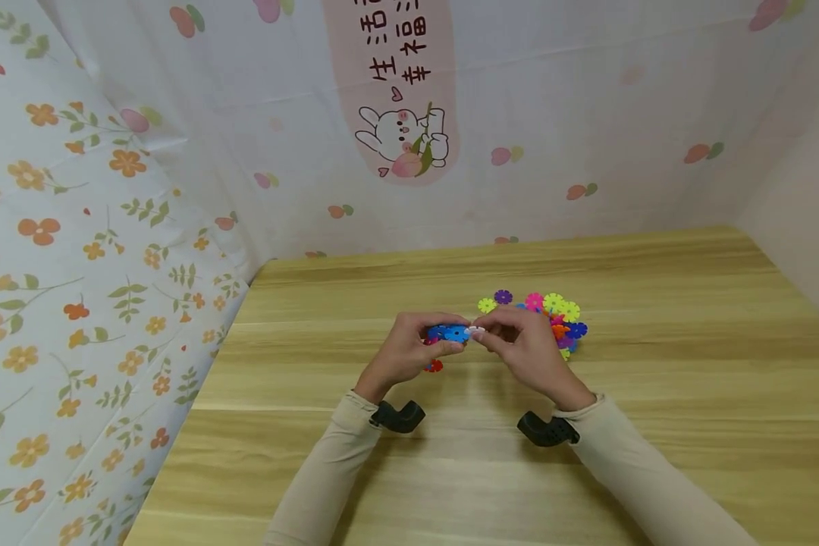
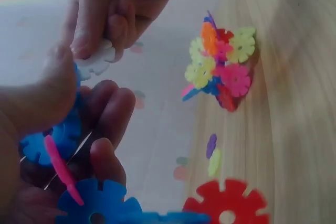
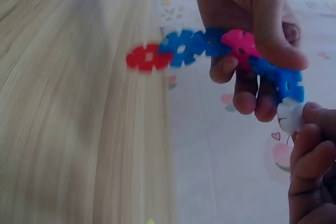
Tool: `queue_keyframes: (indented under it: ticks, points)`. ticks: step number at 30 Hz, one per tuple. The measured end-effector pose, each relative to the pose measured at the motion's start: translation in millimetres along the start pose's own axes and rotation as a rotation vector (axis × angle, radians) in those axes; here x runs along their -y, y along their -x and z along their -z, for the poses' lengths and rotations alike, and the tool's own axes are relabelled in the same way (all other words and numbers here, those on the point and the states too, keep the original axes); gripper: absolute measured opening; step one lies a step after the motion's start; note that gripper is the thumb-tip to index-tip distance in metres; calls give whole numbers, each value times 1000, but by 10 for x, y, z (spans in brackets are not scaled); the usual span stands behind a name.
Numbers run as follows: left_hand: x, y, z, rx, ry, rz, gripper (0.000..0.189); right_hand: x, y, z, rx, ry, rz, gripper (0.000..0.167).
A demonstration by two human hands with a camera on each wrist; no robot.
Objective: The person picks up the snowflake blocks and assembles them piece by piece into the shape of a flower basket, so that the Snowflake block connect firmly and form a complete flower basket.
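Observation:
My left hand [image 1: 406,345] grips a chain of interlocked plastic snowflake discs. The chain runs from a red disc [image 3: 149,57] through blue discs [image 3: 181,49] and a pink disc [image 3: 239,44] to more blue ones between thumb and fingers. Close by on the right, my right hand [image 1: 528,353] pinches a white snowflake disc [image 2: 100,61] between thumb and fingertips. This white disc meets the blue end of the chain; whether their slots are engaged cannot be told. Both hands are held above the table, and the left fingers partly hide the chain.
Just beyond my right hand lies a pile of mixed snowflake discs [image 1: 570,311] on the wooden table [image 1: 689,341]. A purple disc [image 1: 503,296] and a yellow-green disc [image 1: 487,305] lie apart, left of the pile. Patterned cloth [image 1: 553,114] hangs behind the table.

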State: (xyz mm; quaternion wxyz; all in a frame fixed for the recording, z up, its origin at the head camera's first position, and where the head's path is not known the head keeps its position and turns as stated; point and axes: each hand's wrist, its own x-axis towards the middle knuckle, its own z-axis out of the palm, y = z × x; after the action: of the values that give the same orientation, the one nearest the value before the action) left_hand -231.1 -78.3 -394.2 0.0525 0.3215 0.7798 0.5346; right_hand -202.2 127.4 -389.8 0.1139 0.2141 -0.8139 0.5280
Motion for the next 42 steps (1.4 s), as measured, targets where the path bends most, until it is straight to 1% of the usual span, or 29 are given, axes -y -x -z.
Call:
queue_keyframes:
  ticks: [4, 9, 12, 13, 15, 18, 19, 22, 25, 27, 28, 30, 32, 36, 39, 40, 42]
  points:
    - [-6, -6, -26, 23, 50, 0, 28, 43, 26, 17, -12, -25, 11, 7]
    - [-43, -22, -32, 34, 51, -10, 30, 270, 23, 35, -45, -1, 70, 7]
    - [-67, -31, -12, 39, 21, -1, 30, 374, 22, 50, -39, 11, 50, 7]
    - [-117, -31, -1, 52, 7, 6, 29, 384, 24, 56, -31, 13, 32, 6]
    - [-238, -29, 17, 84, -35, 26, 28, 387, 30, 71, -3, 7, -9, 6]
    - [-233, -39, 29, 142, -120, 45, 28, 190, 34, 79, 82, -30, -61, 6]
    - [-221, -41, 34, 157, -148, 47, 28, 121, 33, 87, 119, -42, -78, 7]
    - [-43, -60, 40, 171, -200, 29, 27, -80, -5, 154, 237, -46, -106, 10]
    - [-31, -60, 66, 152, -209, 12, 24, -93, -115, 296, 336, 38, -109, 10]
    - [-23, -56, 84, 134, -202, 7, 24, -93, -234, 380, 397, 109, -110, 10]
    - [-21, -52, 93, 128, -196, 15, 23, -95, -307, 405, 425, 142, -116, 11]
    - [-8, -46, 108, 114, -181, 24, 23, -100, -470, 421, 481, 211, -161, 14]
    - [-4, -49, 114, 102, -170, 38, 22, -131, -649, 394, 524, 267, -215, 18]
    - [-3, -78, 103, 97, -157, 50, 22, -237, -964, 282, 569, 425, -341, 22]
    - [-12, -95, 89, 95, -162, 62, 22, -306, -1093, 167, 597, 566, -416, 20]
    - [-13, -97, 85, 89, -168, 67, 22, -318, -1113, 122, 604, 608, -429, 21]
    - [-13, -97, 79, 77, -176, 73, 22, -335, -1123, 31, 608, 689, -419, 24]
